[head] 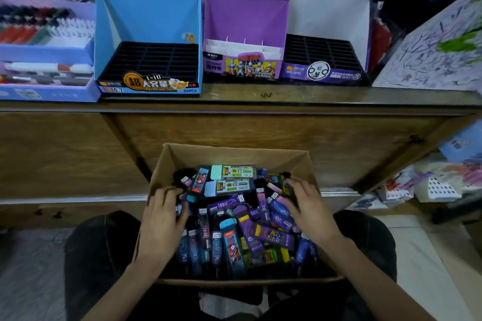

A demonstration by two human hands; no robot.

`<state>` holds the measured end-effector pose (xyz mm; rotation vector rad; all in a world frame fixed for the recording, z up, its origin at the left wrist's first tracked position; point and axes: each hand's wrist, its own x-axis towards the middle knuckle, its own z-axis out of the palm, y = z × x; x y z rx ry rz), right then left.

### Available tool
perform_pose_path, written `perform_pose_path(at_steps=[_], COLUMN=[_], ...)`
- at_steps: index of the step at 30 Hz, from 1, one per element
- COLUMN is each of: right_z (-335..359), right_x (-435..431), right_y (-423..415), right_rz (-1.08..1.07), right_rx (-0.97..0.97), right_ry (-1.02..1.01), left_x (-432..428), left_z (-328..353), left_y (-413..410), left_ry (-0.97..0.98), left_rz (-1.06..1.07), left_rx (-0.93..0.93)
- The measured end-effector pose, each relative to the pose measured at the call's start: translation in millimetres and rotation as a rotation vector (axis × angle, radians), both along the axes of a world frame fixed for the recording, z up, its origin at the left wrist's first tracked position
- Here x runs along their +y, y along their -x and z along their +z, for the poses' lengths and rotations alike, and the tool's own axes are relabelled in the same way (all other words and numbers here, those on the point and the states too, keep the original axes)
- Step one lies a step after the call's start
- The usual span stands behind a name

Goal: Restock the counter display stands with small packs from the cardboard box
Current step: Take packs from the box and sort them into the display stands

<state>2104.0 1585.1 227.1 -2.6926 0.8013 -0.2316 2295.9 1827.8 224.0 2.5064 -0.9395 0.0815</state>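
Note:
A cardboard box sits on my lap, filled with several small packs in purple, blue, black and teal. My left hand lies on the packs at the box's left side, fingers loosely spread and holding nothing. At the right side, my right hand pinches a dark pack with a yellow label between thumb and fingers. On the counter above stand three display stands: a blue one with an unfilled black slotted tray, a purple Ultraman one with white dividers, and a white and purple one with unfilled black slots.
The wooden counter edge runs between the box and the stands. A light blue display of pens stands at the far left. A scribbled white board leans at the right. Shelves with goods sit low on the right.

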Motion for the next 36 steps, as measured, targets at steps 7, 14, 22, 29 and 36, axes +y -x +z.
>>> perform_pose_path(at_steps=[7,14,22,29,36], right_z=[-19.9,-24.2,-25.3,-20.2,-24.0], right_x=[-2.7,5.8,25.3,33.0,42.0], right_y=[-17.4,-25.5,-14.9,-14.0,-12.2], right_rz=[-0.114,-0.183,-0.249,-0.237,-0.238], right_rx=[0.289,0.418,0.356,0.354,0.346], right_ry=[-0.416,-0.322,-0.402,-0.563,-0.643], left_x=[-27.9,-30.6,-24.9,-17.3,-23.4], left_z=[-32.8,-43.6,-39.7,-43.8,-30.3], left_y=[5.2,5.3,14.4,8.0,20.2], left_ry=[-0.178,-0.09,0.083,0.05,0.284], left_rz=[0.108,0.014,-0.004,0.03,-0.059], left_rx=[0.524,0.694,0.847,1.017,1.02])
